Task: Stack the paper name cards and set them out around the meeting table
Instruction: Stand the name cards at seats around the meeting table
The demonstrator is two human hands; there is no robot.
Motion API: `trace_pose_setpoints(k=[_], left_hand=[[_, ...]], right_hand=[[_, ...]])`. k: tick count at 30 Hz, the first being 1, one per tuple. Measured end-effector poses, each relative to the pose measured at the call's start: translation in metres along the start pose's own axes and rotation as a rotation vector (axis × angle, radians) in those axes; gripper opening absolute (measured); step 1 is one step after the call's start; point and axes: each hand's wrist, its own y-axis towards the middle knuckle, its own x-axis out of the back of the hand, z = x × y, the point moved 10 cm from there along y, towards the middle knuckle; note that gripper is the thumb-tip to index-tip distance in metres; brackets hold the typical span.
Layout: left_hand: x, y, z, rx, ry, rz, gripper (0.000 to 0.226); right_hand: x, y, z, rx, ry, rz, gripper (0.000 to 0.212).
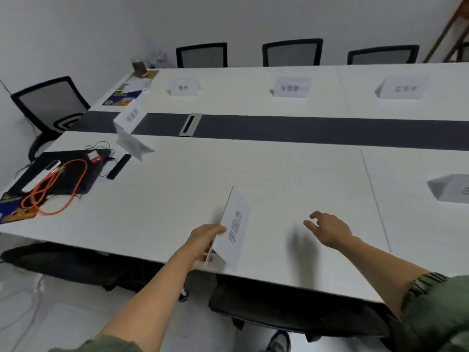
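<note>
My left hand [204,243] grips a folded white name card [234,228] with black characters, held over the near edge of the white meeting table [266,168]. To its right, my right hand [328,228] hovers above the table with fingers spread and holds nothing. Three name cards stand along the far side: one at the left [183,87], one in the middle [291,87], one at the right [401,88]. Two more cards stand near the left end [129,117], [132,144]. Another card [450,188] stands at the near right.
A dark laptop [58,174] with an orange cable [54,189] and a white device lies at the near left, beside a black remote [118,166]. Black mesh chairs [291,52] line the far side; one chair [50,102] stands at the left end. A chair seat [291,308] sits under the near edge.
</note>
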Motion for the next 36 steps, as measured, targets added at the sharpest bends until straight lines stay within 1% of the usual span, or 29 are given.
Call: trace_pose_setpoints(k=[6, 11, 14, 16, 19, 21, 26, 29, 36], left_hand=[[-0.046, 0.063, -0.045, 0.022, 0.076, 0.066, 0.025], [-0.079, 0.123, -0.078, -0.008, 0.080, 0.092, 0.022], [-0.103, 0.161, -0.102, -0.021, 0.125, 0.121, 0.027], [-0.118, 0.185, -0.117, -0.034, 0.169, 0.146, 0.034], [-0.138, 0.216, -0.136, -0.058, 0.229, 0.179, 0.036], [-0.152, 0.236, -0.146, -0.063, 0.249, 0.210, 0.038], [-0.173, 0.277, -0.175, -0.116, 0.307, 0.257, 0.045], [-0.183, 0.293, -0.192, -0.149, 0.346, 0.267, 0.058], [-0.193, 0.318, -0.210, -0.207, 0.387, 0.264, 0.062]], right_hand=[[-0.014, 0.050, -0.047, -0.104, -0.026, 0.025, 0.049], [-0.025, 0.088, -0.073, -0.174, -0.045, -0.003, 0.045], [-0.020, 0.117, -0.082, -0.157, -0.046, -0.105, 0.044], [-0.023, 0.130, -0.084, -0.158, -0.069, -0.150, 0.051], [-0.046, 0.130, -0.090, -0.215, -0.060, -0.180, 0.064], [-0.055, 0.127, -0.096, -0.226, -0.049, -0.231, 0.066], [-0.059, 0.128, -0.098, -0.232, -0.060, -0.254, 0.067], [-0.060, 0.130, -0.102, -0.241, -0.062, -0.263, 0.067], [-0.059, 0.132, -0.104, -0.259, -0.061, -0.248, 0.066]])
